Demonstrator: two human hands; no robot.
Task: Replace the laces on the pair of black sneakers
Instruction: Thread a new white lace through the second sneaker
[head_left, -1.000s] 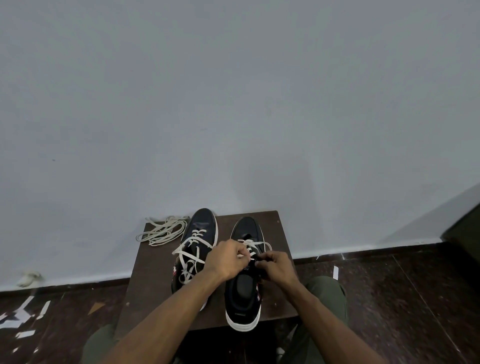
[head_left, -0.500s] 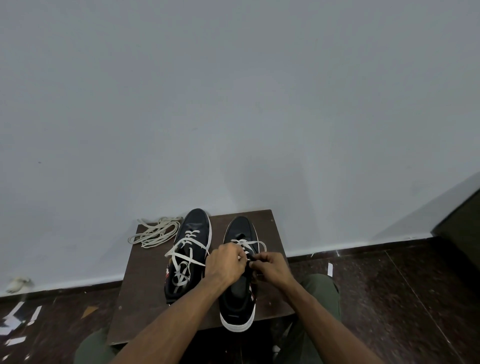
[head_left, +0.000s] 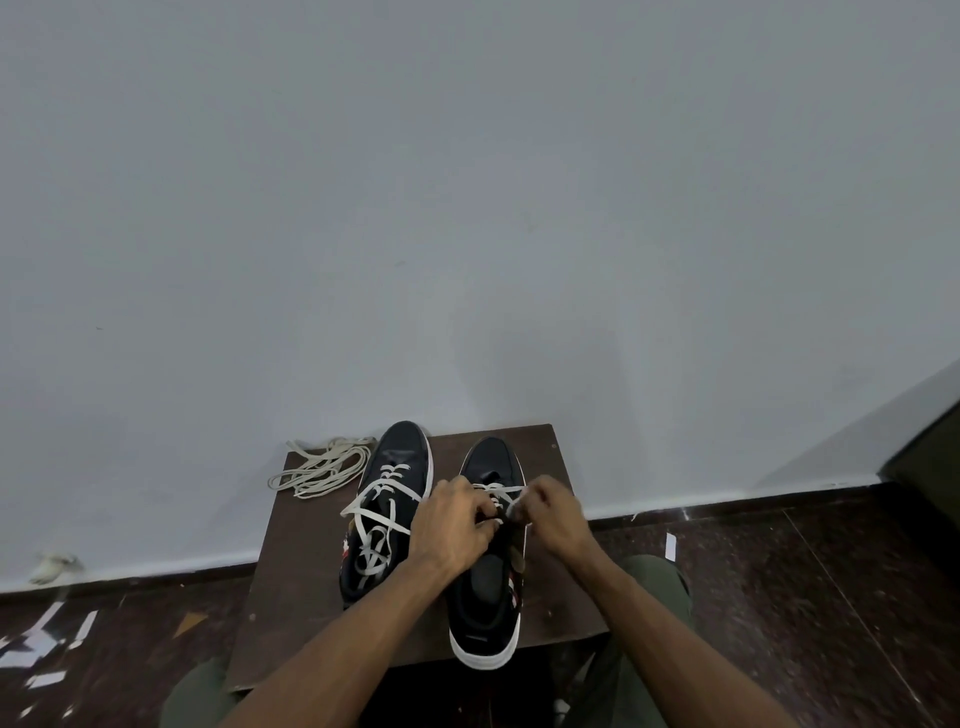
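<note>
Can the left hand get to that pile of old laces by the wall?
Probably yes. The loose laces lie bare at the table's far left corner, nothing covering them, but the left hand is busy pinching the right sneaker's lace.

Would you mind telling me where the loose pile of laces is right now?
In the head view, the loose laces lie on the far left corner of the small table, by the wall, just left of the left sneaker.

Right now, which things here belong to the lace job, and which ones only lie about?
Job:
- right sneaker, lace held by left hand and right hand
- left sneaker, loosely laced
- loose laces on small table

Lying about:
- paper scraps on floor
- crumpled scrap by wall
</note>
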